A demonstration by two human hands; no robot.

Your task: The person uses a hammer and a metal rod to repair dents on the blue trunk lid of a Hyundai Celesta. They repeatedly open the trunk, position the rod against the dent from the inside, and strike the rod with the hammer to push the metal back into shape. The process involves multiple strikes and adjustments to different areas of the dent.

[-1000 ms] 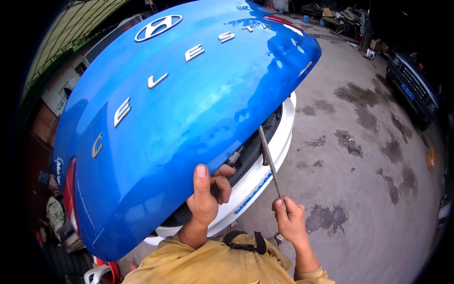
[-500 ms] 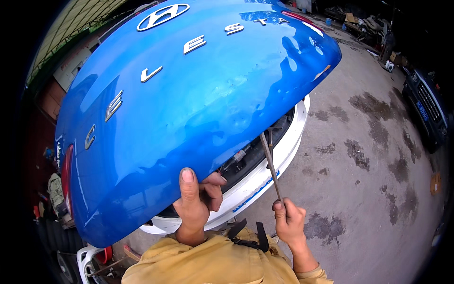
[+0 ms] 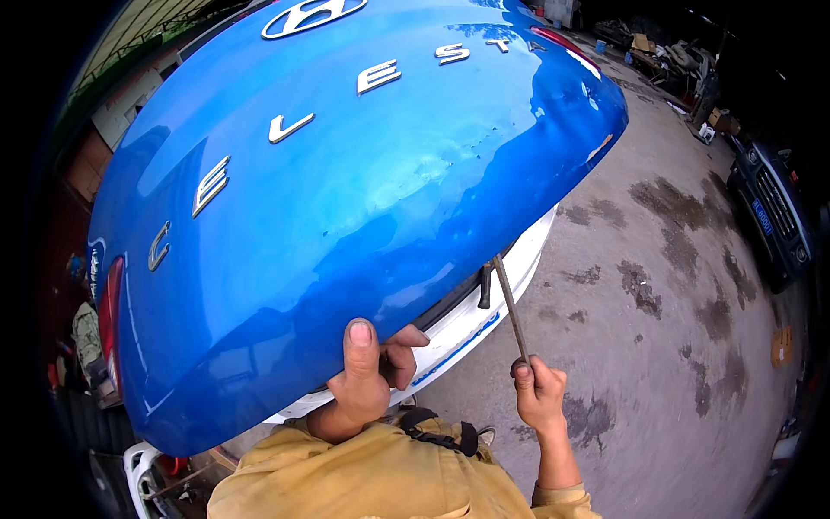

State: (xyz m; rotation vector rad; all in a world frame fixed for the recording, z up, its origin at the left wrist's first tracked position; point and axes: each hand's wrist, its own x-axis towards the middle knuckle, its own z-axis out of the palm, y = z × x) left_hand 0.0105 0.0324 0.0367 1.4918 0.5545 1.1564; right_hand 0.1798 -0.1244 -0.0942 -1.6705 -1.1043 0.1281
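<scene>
Blue glossy metal trunk lid (image 3: 389,173) is seen covering more of the dark opening (image 3: 451,303) above white bumper (image 3: 531,257) vs 0.5 s ago; prob. lid edge is being levered w/ thin grey metal bar (image 3: 511,307), clenched in R hand (image 3: 541,394), far end hidden under lid. Edge is grasped by L hand (image 3: 363,381), thumb atop. Surface's dented; grey concrete floor (image 3: 674,450)'s stained, dark car (image 3: 772,212) parked at R.

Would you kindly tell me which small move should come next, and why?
Perhaps gently press the metal rod a little with the right hand while the left hand steadies the blue trunk lid: the rod's far end disappears under the lid's edge, and the surface nearby looks uneven. What the rod touches is hidden.
</scene>
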